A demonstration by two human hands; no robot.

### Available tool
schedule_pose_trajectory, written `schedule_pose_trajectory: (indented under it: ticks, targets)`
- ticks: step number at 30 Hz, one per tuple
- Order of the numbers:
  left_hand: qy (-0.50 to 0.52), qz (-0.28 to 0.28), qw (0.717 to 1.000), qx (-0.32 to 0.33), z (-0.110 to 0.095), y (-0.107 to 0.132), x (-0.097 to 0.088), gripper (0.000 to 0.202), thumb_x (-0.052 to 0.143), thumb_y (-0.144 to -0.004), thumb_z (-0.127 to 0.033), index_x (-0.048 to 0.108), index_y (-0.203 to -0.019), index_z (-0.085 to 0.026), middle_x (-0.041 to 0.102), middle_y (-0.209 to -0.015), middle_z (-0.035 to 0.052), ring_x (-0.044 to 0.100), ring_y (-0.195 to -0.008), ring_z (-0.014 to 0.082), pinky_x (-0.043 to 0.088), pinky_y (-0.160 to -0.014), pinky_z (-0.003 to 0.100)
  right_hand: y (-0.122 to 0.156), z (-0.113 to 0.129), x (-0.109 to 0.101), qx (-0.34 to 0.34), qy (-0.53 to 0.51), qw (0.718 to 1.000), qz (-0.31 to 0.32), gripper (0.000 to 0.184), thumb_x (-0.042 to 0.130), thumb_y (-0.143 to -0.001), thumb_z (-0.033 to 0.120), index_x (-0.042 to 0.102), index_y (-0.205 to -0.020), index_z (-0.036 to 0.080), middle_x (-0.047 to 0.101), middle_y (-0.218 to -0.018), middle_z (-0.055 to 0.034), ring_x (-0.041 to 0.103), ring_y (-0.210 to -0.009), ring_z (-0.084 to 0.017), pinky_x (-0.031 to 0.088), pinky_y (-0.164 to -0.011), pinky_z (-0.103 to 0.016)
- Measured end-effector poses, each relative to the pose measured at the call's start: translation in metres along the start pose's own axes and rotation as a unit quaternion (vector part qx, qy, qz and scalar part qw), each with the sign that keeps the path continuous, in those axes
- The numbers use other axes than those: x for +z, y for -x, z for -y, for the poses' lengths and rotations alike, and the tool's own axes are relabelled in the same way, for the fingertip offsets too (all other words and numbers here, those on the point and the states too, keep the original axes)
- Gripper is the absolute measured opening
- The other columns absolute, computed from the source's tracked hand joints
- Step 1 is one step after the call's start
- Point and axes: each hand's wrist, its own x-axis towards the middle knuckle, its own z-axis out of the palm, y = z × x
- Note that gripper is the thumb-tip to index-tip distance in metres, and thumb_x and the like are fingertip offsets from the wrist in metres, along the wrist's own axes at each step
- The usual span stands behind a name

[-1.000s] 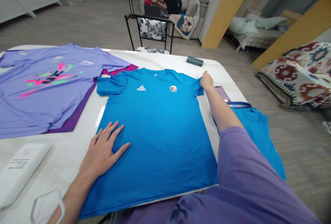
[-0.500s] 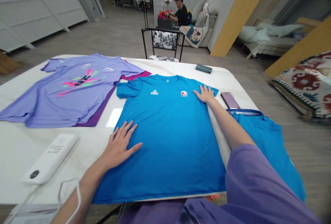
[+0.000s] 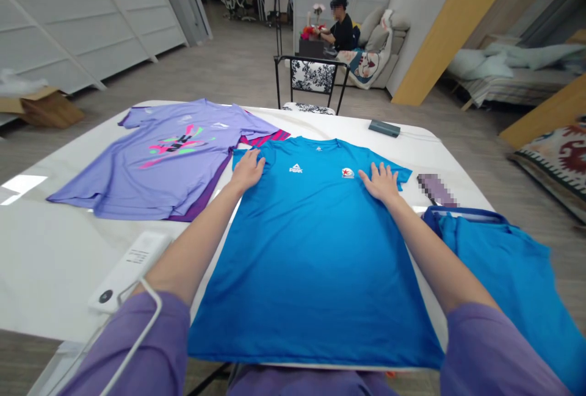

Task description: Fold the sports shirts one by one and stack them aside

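A blue T-shirt [image 3: 315, 262] lies spread out on the white table [image 3: 41, 249], its neck pointing away from me and its hem along the near edge. My left hand [image 3: 248, 170] rests on the shirt's left sleeve area, fingers stretched forward. On the opposite shoulder, beside the round badge, my right hand [image 3: 381, 182] lies flat with its fingers spread. Neither hand grips the cloth. To the left, a lavender T-shirt [image 3: 183, 164] with a bright print lies on top of darker purple clothing.
Another blue garment [image 3: 508, 274] hangs over the right edge. Near it lies a phone [image 3: 437, 190]; farther back is a dark box-shaped object [image 3: 384, 128]. A white device [image 3: 132, 268] with a cable sits by my left arm. Beyond stand a chair [image 3: 312, 79] and a seated person [image 3: 343, 30].
My left hand has moved from the shirt's lower left side up to its left sleeve. My right hand stays on the other shoulder. The view has shifted slightly left.
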Motion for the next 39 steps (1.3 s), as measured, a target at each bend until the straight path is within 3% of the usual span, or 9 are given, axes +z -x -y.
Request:
schedule_pose_trajectory:
  ticks: [3,7,15,19,24,27,31,35,39]
  targets:
    - [-0.039,0.022,0.997,-0.061,0.015,-0.031,0.016,0.081,0.042,-0.115,-0.061,0.048,-0.175,-0.006,0.038,-0.186,0.0279,0.035,-0.174,0.0410,0.026,-0.144,0.062,-0.018,-0.019,0.002,0.009,-0.015,1.000,0.014,0.105,0.019,-0.109,0.089,0.031,-0.188,0.020,0.013,-0.195,-0.0163,0.012,-0.182,-0.042,0.009,-0.147,-0.066]
    - [-0.084,0.025,0.987,-0.137,0.035,-0.038,0.026,0.108,0.046,-0.104,-0.087,0.038,-0.183,-0.013,0.024,-0.191,0.0289,0.017,-0.178,0.0538,0.014,-0.138,0.081,-0.021,-0.021,0.007,0.038,-0.010,0.999,-0.024,0.110,0.022,-0.104,0.096,0.032,-0.188,0.026,0.014,-0.195,-0.0139,0.012,-0.181,-0.050,0.005,-0.143,-0.078]
    - [-0.099,0.008,0.985,-0.141,0.015,-0.023,0.022,0.112,0.037,-0.106,-0.088,0.025,-0.186,-0.011,0.011,-0.193,0.0305,0.009,-0.179,0.0552,0.012,-0.138,0.079,-0.010,-0.009,0.010,0.037,0.001,0.998,-0.057,0.107,0.019,-0.108,0.091,0.034,-0.187,0.020,0.020,-0.194,-0.0175,0.017,-0.180,-0.048,0.007,-0.143,-0.076]
    - [-0.064,-0.030,0.991,-0.114,-0.013,0.038,0.012,0.107,0.038,-0.112,-0.078,0.013,-0.188,-0.008,0.003,-0.195,0.0266,0.000,-0.182,0.0473,0.007,-0.143,0.072,0.003,-0.002,-0.004,-0.008,0.049,0.993,-0.106,0.103,0.019,-0.112,0.081,0.031,-0.186,0.011,0.015,-0.194,-0.0211,0.016,-0.180,-0.045,0.003,-0.145,-0.073]
    - [-0.043,-0.029,0.994,-0.096,-0.030,0.180,-0.012,0.098,0.053,-0.111,-0.073,0.030,-0.183,-0.011,0.023,-0.191,0.0284,0.017,-0.179,0.0489,0.012,-0.143,0.069,0.028,0.022,-0.030,-0.134,0.099,0.978,-0.125,0.093,0.022,-0.115,0.068,0.029,-0.184,0.006,0.019,-0.191,-0.0261,0.018,-0.177,-0.047,0.004,-0.142,-0.078]
    - [-0.064,-0.058,0.989,-0.122,-0.032,0.275,-0.035,0.083,0.054,-0.111,-0.072,0.051,-0.170,-0.013,0.051,-0.171,0.0291,0.046,-0.160,0.0505,0.032,-0.133,0.069,0.038,0.064,-0.036,-0.180,0.088,0.970,-0.134,0.091,0.030,-0.115,0.069,0.033,-0.181,0.007,0.028,-0.187,-0.0293,0.026,-0.172,-0.050,0.017,-0.139,-0.076]
    - [-0.125,-0.084,0.971,-0.186,-0.029,0.373,-0.053,0.064,0.053,-0.113,-0.066,0.064,-0.148,-0.014,0.067,-0.142,0.0237,0.063,-0.134,0.0456,0.051,-0.112,0.061,0.048,0.162,-0.028,-0.247,0.056,0.959,-0.126,0.081,0.034,-0.116,0.071,0.056,-0.167,0.011,0.044,-0.176,-0.0302,0.043,-0.160,-0.049,0.034,-0.131,-0.069]
    - [-0.119,-0.084,0.967,-0.210,-0.019,0.421,-0.049,0.041,0.060,-0.112,-0.058,0.070,-0.123,-0.019,0.070,-0.124,0.0142,0.069,-0.115,0.0349,0.054,-0.104,0.049,0.049,0.281,-0.017,-0.334,0.016,0.939,-0.081,0.061,0.041,-0.118,0.061,0.070,-0.147,0.016,0.064,-0.157,-0.0251,0.061,-0.143,-0.041,0.046,-0.123,-0.059]
    - [-0.083,-0.070,0.971,-0.213,-0.016,0.433,-0.049,0.029,0.062,-0.111,-0.050,0.070,-0.103,-0.023,0.070,-0.114,0.0097,0.069,-0.105,0.0299,0.051,-0.099,0.046,0.038,0.387,-0.006,-0.350,-0.032,0.936,-0.017,0.048,0.052,-0.116,0.055,0.071,-0.142,0.020,0.072,-0.149,-0.0193,0.069,-0.135,-0.036,0.055,-0.116,-0.049]
